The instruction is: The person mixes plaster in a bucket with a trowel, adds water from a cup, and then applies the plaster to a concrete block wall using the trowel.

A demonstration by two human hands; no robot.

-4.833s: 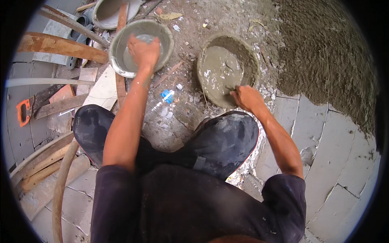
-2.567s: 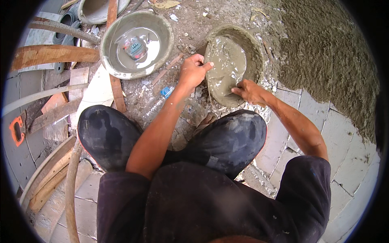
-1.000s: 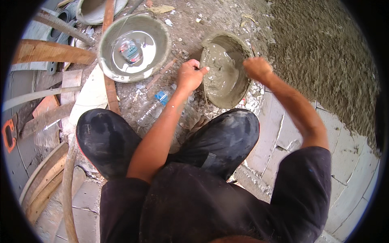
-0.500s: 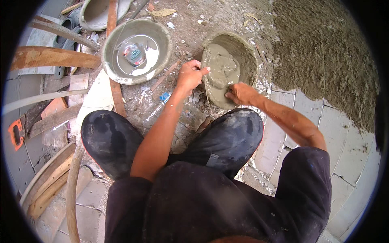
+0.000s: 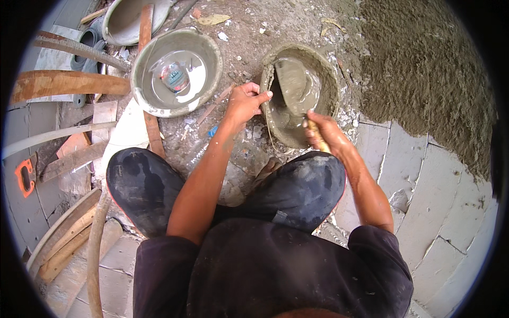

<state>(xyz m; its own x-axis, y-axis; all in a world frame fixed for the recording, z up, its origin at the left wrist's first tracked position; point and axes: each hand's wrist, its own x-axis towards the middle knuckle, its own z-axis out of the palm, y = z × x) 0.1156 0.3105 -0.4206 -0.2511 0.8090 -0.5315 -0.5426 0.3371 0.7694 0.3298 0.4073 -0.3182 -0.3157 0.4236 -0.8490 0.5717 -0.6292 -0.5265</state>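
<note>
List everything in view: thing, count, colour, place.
Mortar bucket: 1, grey, upper centre
Trowel: 1, yellowish handle, blade in bucket
Basins: 2, grey, upper left
Cup: 1, clear, in nearer basin
Saw: 1, orange handle, far left
Wood pieces: several, brown, left side
Pipes: several, grey, top left
Bottle: 1, clear, blue-capped, beside left forearm
Leaves: few, tan, top
Mortar patch: 1, grey-brown, upper right
Blocks: several, grey, right and lower left
Left hand: 1, bare, on bucket rim
Right hand: 1, bare, on trowel
Knees: 2, dark trousers, below bucket
</note>
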